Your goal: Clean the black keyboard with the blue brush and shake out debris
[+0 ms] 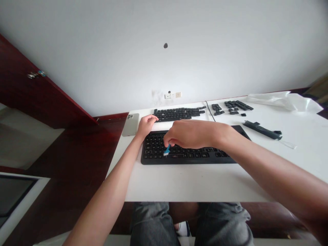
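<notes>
A black keyboard (194, 155) lies on the white table (194, 184) in front of me. My right hand (191, 134) is over its middle, fingers pinched on a small blue brush (167, 150) whose white bristles touch the keys. My left hand (146, 124) rests on the keyboard's far left corner, fingers curled over its edge. Behind the keyboard sit rows of loose black keycaps (178, 113).
A phone (131, 124) lies face down at the table's left edge. More loose keycaps (233, 107), a black cable (209, 111), a long black bar (262, 130) and a crumpled clear plastic bag (283, 100) occupy the right side. The wall with sockets (173, 95) is behind.
</notes>
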A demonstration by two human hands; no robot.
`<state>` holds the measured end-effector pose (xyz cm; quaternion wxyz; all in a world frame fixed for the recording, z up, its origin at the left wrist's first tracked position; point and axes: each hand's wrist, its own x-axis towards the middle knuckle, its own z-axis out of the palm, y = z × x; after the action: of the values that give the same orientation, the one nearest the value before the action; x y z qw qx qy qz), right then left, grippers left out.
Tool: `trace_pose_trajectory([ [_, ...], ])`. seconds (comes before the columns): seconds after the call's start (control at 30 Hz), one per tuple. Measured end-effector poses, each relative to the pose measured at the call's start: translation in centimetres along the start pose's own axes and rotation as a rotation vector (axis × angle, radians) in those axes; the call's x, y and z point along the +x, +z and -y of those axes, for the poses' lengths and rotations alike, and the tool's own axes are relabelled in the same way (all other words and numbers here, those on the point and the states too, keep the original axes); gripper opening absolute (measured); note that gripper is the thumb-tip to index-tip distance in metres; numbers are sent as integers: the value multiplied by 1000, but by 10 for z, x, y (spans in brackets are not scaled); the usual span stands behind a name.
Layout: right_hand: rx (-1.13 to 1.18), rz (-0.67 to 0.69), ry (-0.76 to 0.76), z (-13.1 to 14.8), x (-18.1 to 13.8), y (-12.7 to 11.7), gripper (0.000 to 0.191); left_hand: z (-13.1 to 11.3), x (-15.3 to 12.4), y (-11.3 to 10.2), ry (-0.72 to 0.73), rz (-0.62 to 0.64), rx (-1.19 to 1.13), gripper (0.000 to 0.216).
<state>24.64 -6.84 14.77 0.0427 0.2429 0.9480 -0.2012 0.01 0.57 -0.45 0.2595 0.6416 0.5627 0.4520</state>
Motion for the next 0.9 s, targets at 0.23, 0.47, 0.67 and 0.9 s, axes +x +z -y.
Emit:
trace_pose_trajectory([
  [0.23,58,-237,250,-32,-43,-17,38,-3,-1,-2,-41,17,48,28],
  [0.47,328,-1040,689,-97,-128,86,36,-23,-8,-15,-96,85,228,37],
  [0.67,405,-1129,970,-121,-170,147,37,-46,-64,-28,-225,118,622,64],
  [0.9,815,-1469,828,-118,-149,131,27,-49,-82,-14,-372,-218,-16,62],
])
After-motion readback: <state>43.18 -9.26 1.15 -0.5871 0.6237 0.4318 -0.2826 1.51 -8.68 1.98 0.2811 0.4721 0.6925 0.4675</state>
